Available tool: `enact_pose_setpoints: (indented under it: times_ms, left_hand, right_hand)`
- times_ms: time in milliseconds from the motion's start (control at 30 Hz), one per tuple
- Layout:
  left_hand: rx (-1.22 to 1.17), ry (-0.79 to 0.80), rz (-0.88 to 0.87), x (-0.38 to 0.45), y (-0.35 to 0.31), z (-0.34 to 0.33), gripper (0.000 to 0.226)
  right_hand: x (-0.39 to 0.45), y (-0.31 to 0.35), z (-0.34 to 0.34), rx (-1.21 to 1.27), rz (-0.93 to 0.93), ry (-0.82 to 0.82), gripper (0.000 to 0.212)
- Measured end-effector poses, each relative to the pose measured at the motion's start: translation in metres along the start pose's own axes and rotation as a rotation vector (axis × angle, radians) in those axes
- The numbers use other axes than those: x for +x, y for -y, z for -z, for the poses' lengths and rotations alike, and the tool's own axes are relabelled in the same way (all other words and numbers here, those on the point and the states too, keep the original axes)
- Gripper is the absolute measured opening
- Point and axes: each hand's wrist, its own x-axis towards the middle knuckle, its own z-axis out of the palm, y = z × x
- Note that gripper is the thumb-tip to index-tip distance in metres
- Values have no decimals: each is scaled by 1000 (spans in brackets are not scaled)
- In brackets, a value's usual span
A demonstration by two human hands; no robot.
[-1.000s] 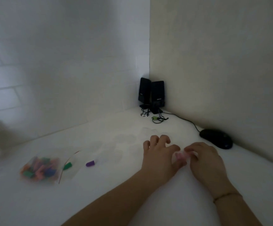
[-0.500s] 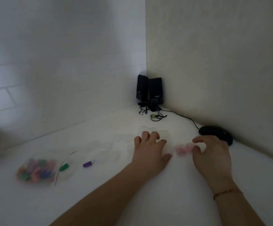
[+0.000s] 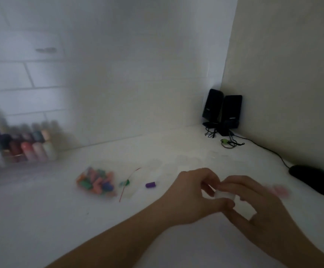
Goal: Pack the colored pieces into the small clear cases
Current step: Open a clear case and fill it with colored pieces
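White desk: pieces, mouse.

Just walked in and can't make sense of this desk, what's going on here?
A person is packing small colored pieces into clear cases. Both hands, left hand and right hand, hold one small clear case between them above the white desk. A bag of colored pieces and a loose purple piece lie to the left. A blurred pink thing lies right of the hands.
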Motion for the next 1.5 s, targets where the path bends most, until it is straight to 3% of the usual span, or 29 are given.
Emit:
enact_pose_setpoints:
  times_ms: [67, 167, 233, 333, 400, 533, 700, 833, 933, 1000, 1333, 1500]
  left_hand:
    - [-242, 18, 69, -16, 10, 20, 30]
    - [-812, 58, 122, -35, 27, 41, 37]
    - [-1126, 137, 129, -42, 37, 50, 52]
    - [-1294, 120, 81, -43, 44, 54, 49]
    - [-1333, 65, 79, -40, 45, 53, 48]
    - [-1357, -18, 79, -38, 46, 49, 53]
    - [-1397, -2, 89, -38, 42, 41, 48]
    - [-1436, 95, 144, -39, 44, 40, 52]
    - [-1413, -6, 150, -38, 47, 38, 51]
    - [-1412, -47, 154, -37, 50, 38, 57]
    - [-1244, -107, 160, -33, 51, 38, 74]
    - [-1244, -110, 130, -33, 55, 38, 70]
  right_hand:
    - [16, 15, -8, -24, 119, -20, 24]
    - [50, 42, -13, -15, 215, -109, 27]
    - [70, 57, -22, 152, 168, -99, 25]
    - [80, 64, -45, 424, 56, -85, 35]
    - [78, 62, -56, 485, 26, -94, 37]
    - [70, 61, -59, 301, 52, -197, 37]
    - [62, 63, -61, 215, 125, -325, 24]
    - [60, 62, -60, 292, 122, -278, 28]
    - [59, 63, -55, 286, 97, -298, 29]
    - [58, 62, -52, 294, 58, -337, 19]
    - [60, 56, -53, 120, 60, -272, 14]
    - [61, 59, -56, 15, -16, -262, 13]
